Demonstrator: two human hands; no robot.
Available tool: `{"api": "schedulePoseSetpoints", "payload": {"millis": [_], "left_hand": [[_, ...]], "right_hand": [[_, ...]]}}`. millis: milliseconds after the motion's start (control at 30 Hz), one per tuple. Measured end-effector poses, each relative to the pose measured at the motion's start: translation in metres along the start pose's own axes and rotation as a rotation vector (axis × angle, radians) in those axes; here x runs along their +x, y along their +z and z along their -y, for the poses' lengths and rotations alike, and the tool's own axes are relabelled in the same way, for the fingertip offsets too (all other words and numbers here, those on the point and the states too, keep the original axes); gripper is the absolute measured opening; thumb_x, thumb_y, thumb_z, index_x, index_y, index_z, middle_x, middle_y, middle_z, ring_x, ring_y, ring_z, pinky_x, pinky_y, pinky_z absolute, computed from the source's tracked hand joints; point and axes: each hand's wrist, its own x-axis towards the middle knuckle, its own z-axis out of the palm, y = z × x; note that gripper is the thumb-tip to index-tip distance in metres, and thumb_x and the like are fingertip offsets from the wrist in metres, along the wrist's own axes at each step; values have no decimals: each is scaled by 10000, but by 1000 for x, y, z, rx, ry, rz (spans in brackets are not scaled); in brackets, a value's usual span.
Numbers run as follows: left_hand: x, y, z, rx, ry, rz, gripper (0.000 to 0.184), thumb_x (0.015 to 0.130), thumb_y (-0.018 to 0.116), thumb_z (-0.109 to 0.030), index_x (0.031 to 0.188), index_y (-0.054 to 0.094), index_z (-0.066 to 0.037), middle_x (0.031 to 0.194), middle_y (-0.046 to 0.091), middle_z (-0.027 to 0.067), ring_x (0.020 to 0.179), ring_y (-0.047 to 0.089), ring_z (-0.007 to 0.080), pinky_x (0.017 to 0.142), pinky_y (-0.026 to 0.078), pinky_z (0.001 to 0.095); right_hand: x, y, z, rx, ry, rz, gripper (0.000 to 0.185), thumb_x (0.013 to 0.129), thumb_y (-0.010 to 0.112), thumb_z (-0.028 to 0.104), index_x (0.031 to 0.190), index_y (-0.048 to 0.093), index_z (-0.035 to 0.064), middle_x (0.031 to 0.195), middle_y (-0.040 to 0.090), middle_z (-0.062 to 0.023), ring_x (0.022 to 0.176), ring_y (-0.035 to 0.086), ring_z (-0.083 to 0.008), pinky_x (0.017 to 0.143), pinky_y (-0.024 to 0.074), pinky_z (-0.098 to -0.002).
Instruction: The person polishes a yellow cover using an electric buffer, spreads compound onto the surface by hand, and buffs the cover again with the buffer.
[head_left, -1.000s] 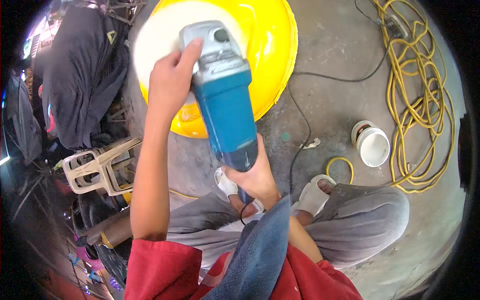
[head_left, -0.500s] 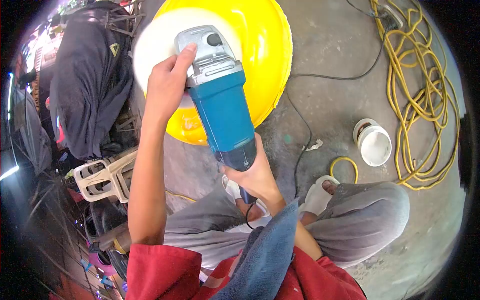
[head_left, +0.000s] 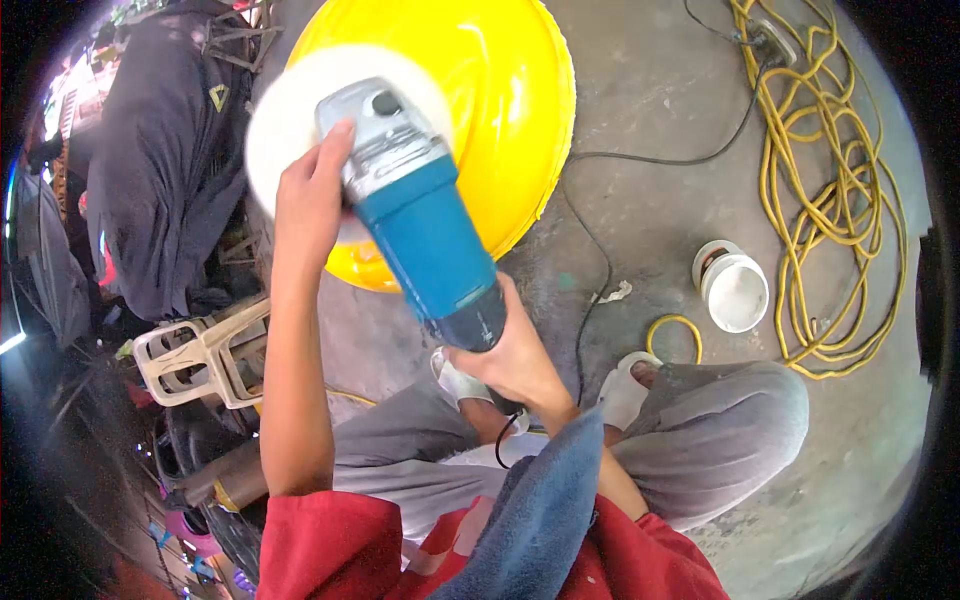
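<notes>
A blue and grey angle polisher (head_left: 425,235) with a round white buffing pad (head_left: 275,120) lies across the left part of a glossy yellow round piece (head_left: 510,130). My left hand (head_left: 312,200) grips the metal head of the tool, its thumb along the top. Around the dark rear handle my right hand (head_left: 515,350) is closed. The pad overlaps the left rim of the yellow piece and looks smeared, as if spinning. Its underside is hidden.
A white tub (head_left: 735,290) stands on the concrete floor to the right, near a coiled yellow hose (head_left: 790,200). A black cord (head_left: 650,160) runs across the floor. At left are a beige plastic stool (head_left: 195,360) and a dark cloth-covered object (head_left: 155,150).
The polisher and both hands have shifted left, with the tool's head also lower and tilted further left. The pad now reaches past the yellow rim. The whole view has slid slightly left.
</notes>
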Motion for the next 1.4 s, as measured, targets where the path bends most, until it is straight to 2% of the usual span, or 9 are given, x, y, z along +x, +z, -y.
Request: {"api": "schedulePoseSetpoints", "payload": {"millis": [200,300,367,567,733,800,1067,1267,1400], "left_hand": [[-77,-33,75,-194,-217,-167,495,969,494,-423,1086,656,31,895,646,59,759,567,111,675,444,244],[-117,-22,103,-606,-295,-295,496,982,473,-398,1201,580,34,1091,644,114,960,610,169,846,472,293],[-132,-15,130,-867,-400,-320,528,966,475,-439,1290,522,-26,1187,632,138,1059,626,245,921,493,390],[-94,28,93,-907,-281,-142,558,971,442,-477,1296,515,-30,1164,641,135,1058,624,241,937,484,388],[-34,55,18,-662,-360,90,681,924,456,-592,1181,585,26,1004,661,145,849,660,228,736,542,357],[-25,65,7,-737,-318,99,696,933,446,-578,953,638,91,737,606,119,607,595,188,557,528,314],[-90,14,43,-590,-407,-60,622,923,442,-583,1092,659,-25,824,660,54,635,603,138,524,461,275],[-56,38,38,-678,-347,40,701,937,415,-591,959,663,64,735,629,115,641,628,183,500,514,313],[-15,67,5,-729,-270,94,745,902,456,-623,819,637,95,719,603,140,631,611,241,521,507,359]], "right_hand": [[-49,-3,15,-223,121,180,874,668,806,168,1372,307,28,1205,565,-244,1156,570,-341,957,441,-406],[-63,-11,41,-551,217,308,894,697,765,189,1406,228,98,965,635,-318,892,612,-508,768,502,-533],[-64,-17,68,-671,305,346,903,697,770,207,1408,225,95,948,636,-319,886,619,-502,765,504,-529],[-69,-21,140,-861,495,137,980,646,844,259,1409,266,47,1118,592,-304,1040,603,-460,893,482,-457],[-57,-45,177,-986,111,-75,900,690,822,267,1355,304,-47,1068,607,-314,1035,616,-428,889,482,-436],[-57,-46,179,-973,130,-73,898,690,823,273,1351,309,-52,1080,604,-315,1047,613,-422,896,478,-428],[-66,-33,169,-885,293,191,959,697,816,334,1377,261,-51,1044,599,-355,1022,606,-474,866,490,-457],[-56,-47,183,-1010,93,137,928,687,830,293,1354,300,-72,965,637,-288,930,659,-389,812,511,-419],[-40,-54,202,-748,355,-51,822,706,824,204,1310,348,-88,783,621,-110,622,605,-153,542,485,-307]]}}
